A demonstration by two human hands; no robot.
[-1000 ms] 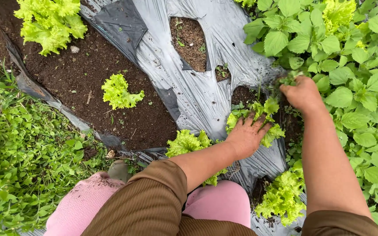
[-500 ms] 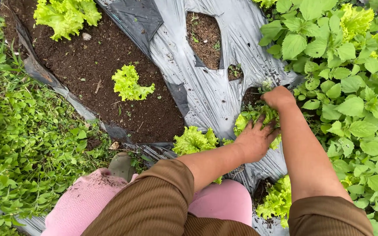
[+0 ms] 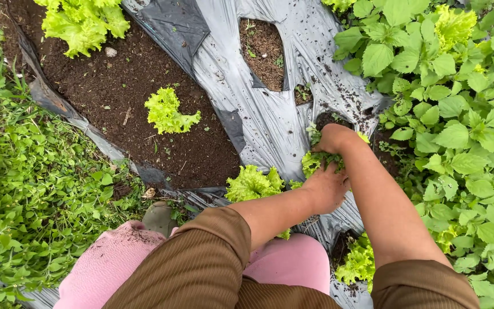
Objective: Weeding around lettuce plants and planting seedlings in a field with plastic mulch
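Small lettuce (image 3: 170, 111) on bare soil (image 3: 115, 86), weeds (image 3: 24, 189) alongside.

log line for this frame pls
left hand: on lettuce plant | right hand: gripping same plant by hole in plastic mulch | loose lettuce on bare soil

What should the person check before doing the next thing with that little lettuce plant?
1. Both hands on the plant: ok. The left hand and right hand close around the small lettuce from both sides.
2. Plant sits at a hole in the plastic sheet: ok, dark soil shows right behind it.
3. Roots in the ground: cannot tell, the hands hide the base.
4. Neighbouring lettuce is out of the way: ok, it stands beside the left wrist, untouched.
5. Weeds kept off the plant: not ok, broad leaves crowd in close on the right.
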